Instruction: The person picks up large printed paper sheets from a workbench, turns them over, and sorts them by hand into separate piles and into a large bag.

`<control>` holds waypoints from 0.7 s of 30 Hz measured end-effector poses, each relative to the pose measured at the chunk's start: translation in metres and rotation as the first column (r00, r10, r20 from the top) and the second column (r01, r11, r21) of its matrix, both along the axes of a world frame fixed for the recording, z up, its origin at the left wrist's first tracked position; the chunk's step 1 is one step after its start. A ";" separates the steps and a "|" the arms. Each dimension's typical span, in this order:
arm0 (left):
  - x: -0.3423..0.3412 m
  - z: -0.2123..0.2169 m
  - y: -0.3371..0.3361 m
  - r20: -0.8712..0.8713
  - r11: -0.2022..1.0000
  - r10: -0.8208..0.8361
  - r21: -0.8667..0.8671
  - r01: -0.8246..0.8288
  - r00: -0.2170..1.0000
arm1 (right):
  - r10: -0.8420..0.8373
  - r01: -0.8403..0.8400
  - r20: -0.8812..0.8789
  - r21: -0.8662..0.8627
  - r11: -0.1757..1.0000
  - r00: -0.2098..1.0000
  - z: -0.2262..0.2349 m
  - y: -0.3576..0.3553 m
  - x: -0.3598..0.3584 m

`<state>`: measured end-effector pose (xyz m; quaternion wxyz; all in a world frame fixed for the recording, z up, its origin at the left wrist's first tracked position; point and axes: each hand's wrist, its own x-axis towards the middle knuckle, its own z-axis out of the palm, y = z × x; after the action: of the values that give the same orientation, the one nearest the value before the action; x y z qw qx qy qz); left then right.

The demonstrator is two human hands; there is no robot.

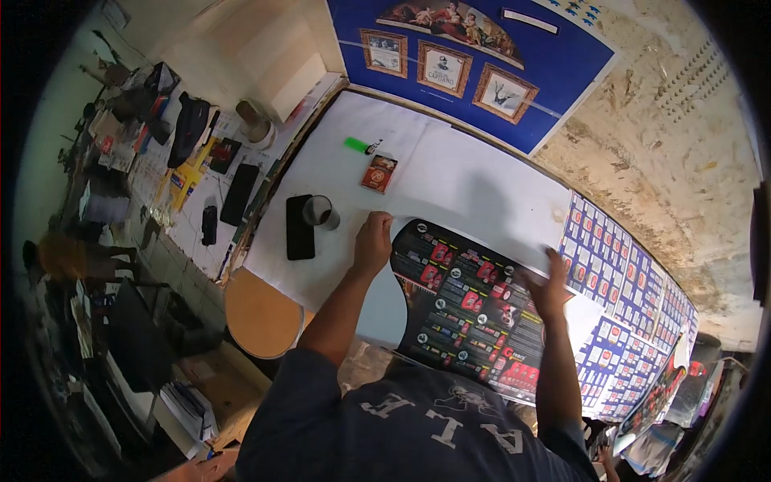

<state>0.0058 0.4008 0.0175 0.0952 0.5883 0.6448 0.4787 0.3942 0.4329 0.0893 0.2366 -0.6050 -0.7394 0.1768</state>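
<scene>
A dark printed sheet (pixel 450 313) with rows of small product pictures lies at the near side of the white-covered table (pixel 450 157), close to my body. Its left edge curves. My left hand (pixel 373 245) is closed beside the sheet's far left corner, its fingertips pressed together; whatever they may pinch is too small to make out. My right hand (pixel 548 287) is over the sheet's right part, slightly blurred, with the fingers apart. A pale grey-blue surface (pixel 381 313) shows beside the sheet's left edge, below my left forearm.
A drinking glass (pixel 323 214) touches a black phone (pixel 299 237) at left. Farther back lie a cigarette pack (pixel 378 174) and a green lighter (pixel 356 145). Sheets of repeated labels (pixel 614 265) cover the right end. A round stool (pixel 261 312) stands at left, below a cluttered shelf (pixel 193 197).
</scene>
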 end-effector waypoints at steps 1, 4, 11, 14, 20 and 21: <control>0.001 -0.004 -0.001 0.015 1.000 0.017 -0.016 -0.017 1.000 | 0.166 -0.174 -0.085 -0.102 0.979 0.982 0.007 0.021 -0.047; 0.007 -0.006 -0.002 0.046 0.996 0.065 -0.065 -0.062 0.997 | 0.518 -0.497 0.065 -0.204 0.843 0.853 -0.006 0.066 -0.157; -0.030 -0.009 -0.052 -0.247 0.968 0.008 -0.242 -0.070 0.969 | 0.727 -0.530 0.175 -0.575 0.623 0.664 -0.040 0.116 -0.254; -0.043 -0.011 -0.068 -0.521 0.925 -0.169 -0.376 -0.047 0.837 | 0.745 -0.569 0.190 -0.535 0.624 0.639 -0.054 0.116 -0.261; -0.042 -0.022 -0.069 -0.483 0.900 -0.144 -0.426 -0.088 0.864 | 0.723 -0.546 0.392 -0.478 0.688 0.569 -0.024 0.068 -0.267; -0.042 -0.023 -0.068 -0.486 0.896 -0.145 -0.433 -0.093 0.862 | 0.705 -0.557 0.435 -0.433 0.709 0.560 -0.020 0.054 -0.269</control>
<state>-0.0363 0.3327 -0.0059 0.0603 0.6644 0.7303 0.1468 0.1256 0.4866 0.0698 -0.1535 -0.3447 -0.9139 0.1501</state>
